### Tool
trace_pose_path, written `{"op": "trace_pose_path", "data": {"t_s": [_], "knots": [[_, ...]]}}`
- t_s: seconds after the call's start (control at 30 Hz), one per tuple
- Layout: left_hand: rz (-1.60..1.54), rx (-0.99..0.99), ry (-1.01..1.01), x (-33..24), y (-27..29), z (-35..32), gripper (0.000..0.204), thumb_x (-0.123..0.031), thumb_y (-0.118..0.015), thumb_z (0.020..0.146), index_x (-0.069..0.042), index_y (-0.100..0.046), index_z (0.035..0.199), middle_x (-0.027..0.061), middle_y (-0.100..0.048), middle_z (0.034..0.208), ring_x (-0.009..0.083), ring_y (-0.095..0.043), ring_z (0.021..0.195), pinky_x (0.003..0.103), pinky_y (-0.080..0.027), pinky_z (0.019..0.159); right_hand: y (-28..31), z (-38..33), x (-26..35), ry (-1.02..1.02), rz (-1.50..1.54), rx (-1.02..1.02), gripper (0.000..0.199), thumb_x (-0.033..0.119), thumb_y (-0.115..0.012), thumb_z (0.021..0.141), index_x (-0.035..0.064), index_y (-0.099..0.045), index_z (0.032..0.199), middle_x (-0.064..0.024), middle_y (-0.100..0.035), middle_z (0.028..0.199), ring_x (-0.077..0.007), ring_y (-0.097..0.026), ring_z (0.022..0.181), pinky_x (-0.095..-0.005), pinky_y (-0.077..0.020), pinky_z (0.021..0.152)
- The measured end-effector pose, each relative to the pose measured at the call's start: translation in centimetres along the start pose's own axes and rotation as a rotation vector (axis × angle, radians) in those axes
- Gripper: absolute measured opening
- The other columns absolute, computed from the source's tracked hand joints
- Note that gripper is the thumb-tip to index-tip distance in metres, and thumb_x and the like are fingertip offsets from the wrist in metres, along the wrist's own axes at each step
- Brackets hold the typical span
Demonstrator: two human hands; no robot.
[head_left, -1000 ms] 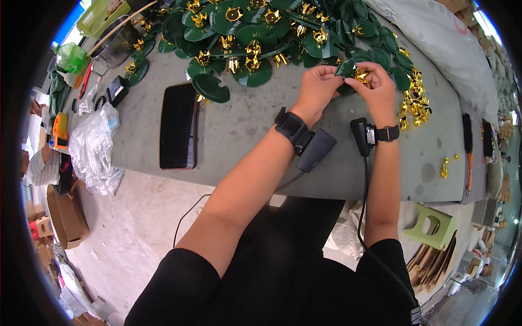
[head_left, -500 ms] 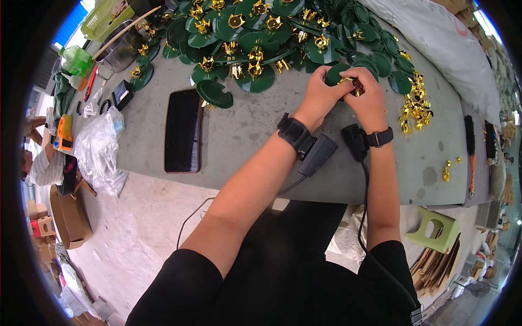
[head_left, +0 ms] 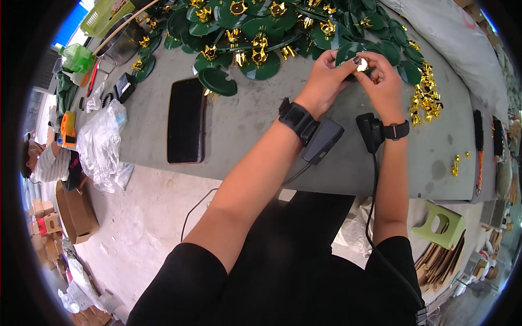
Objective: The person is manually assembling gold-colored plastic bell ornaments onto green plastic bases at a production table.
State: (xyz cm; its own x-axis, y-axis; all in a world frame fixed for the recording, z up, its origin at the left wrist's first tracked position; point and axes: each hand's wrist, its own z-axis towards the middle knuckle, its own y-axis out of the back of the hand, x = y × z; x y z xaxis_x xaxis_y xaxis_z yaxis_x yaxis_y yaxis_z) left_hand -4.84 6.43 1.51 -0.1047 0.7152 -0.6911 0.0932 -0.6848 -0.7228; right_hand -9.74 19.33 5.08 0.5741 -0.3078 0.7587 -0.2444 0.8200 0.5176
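Note:
Above the grey table's right half, my left hand [head_left: 326, 80] is closed on a round green disc [head_left: 348, 51] by its edge. My right hand [head_left: 383, 87] pinches a shiny gold pronged piece [head_left: 362, 65] against that disc, and the left thumb meets it there. Fingers partly hide both, so I cannot see how the piece sits on the disc. Just beyond the hands lies a large heap of green discs [head_left: 260, 64], many with a gold crown-like piece [head_left: 259, 51] standing on them. Loose gold pieces [head_left: 427, 98] are piled to the right of my right hand.
A dark phone [head_left: 184, 122] lies on the grey table [head_left: 244, 130] at left. Beyond it are a clear plastic bag [head_left: 100, 138], a metal pot [head_left: 120, 46] and a green bottle [head_left: 76, 58]. A green stool [head_left: 439, 225] stands below the right edge. Another person [head_left: 51, 160] is at far left.
Both hands have shifted slightly right in the picture, still together. The disc shows more of its face, and the gold piece now catches bright light. The table appears a little higher in view.

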Motion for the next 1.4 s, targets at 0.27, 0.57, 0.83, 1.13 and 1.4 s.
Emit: {"op": "trace_pose_path", "data": {"t_s": [0.27,0.57,0.83,1.13,1.4], "knots": [[0.018,0.0,-0.045,-0.2,0.1,0.1,0.032,-0.008,-0.063,0.082,-0.004,-0.047,0.109,0.0057,-0.058,0.102,0.0152,-0.058,0.091,0.033,-0.049,0.078,-1.1,0.3,-1.9,0.05,0.252,0.028,0.037,-0.002,-0.067,0.072,0.0105,-0.062,0.106,0.0062,-0.055,0.078,-0.0014,-0.036,0.054,-0.0171,-0.0291,0.048],[0.345,-0.136,-0.368,0.0,-0.4,0.1,0.04,-0.006,-0.069,0.071,0.002,-0.046,0.103,0.0072,-0.059,0.093,0.011,-0.057,0.085,0.026,-0.049,0.072,-1.4,-0.2,1.0,0.132,-0.189,-0.069,0.037,0.006,-0.069,0.067,0.0146,-0.062,0.103,-0.0009,-0.06,0.076,-0.0101,-0.05,0.059,-0.0229,-0.0403,0.053],[0.854,-0.328,-0.662,0.0,-0.9,-0.3,0.041,-0.01,-0.067,0.065,0.002,-0.046,0.097,0.0139,-0.061,0.08,0.0208,-0.061,0.07,0.03,-0.049,0.063,-1.4,-0.4,1.1,0.251,-0.281,-0.128,0.033,0.007,-0.069,0.067,0.0129,-0.062,0.099,-0.0014,-0.064,0.081,-0.0154,-0.058,0.067,-0.0254,-0.0435,0.056],[0.68,-0.269,-0.637,-0.8,-1.9,-1.4,0.043,-0.007,-0.068,0.066,0.0,-0.047,0.103,0.0113,-0.06,0.091,0.0156,-0.059,0.085,0.028,-0.048,0.074,-1.7,-0.6,0.9,0.191,-0.156,-0.157,0.031,0.01,-0.074,0.068,0.0099,-0.061,0.096,-0.0006,-0.063,0.079,-0.0085,-0.042,0.052,-0.022,-0.0375,0.05],[0.773,-0.301,-0.602,-0.4,-2.0,-1.8,0.039,-0.005,-0.065,0.069,0.001,-0.047,0.102,0.0099,-0.06,0.086,0.0149,-0.058,0.079,0.028,-0.048,0.07,-2.1,-0.8,0.8,0.074,-0.111,-0.171,0.032,0.006,-0.075,0.067,0.008,-0.061,0.096,-0.0001,-0.06,0.073,-0.0059,-0.04,0.052,-0.0211,-0.0348,0.048]]}}
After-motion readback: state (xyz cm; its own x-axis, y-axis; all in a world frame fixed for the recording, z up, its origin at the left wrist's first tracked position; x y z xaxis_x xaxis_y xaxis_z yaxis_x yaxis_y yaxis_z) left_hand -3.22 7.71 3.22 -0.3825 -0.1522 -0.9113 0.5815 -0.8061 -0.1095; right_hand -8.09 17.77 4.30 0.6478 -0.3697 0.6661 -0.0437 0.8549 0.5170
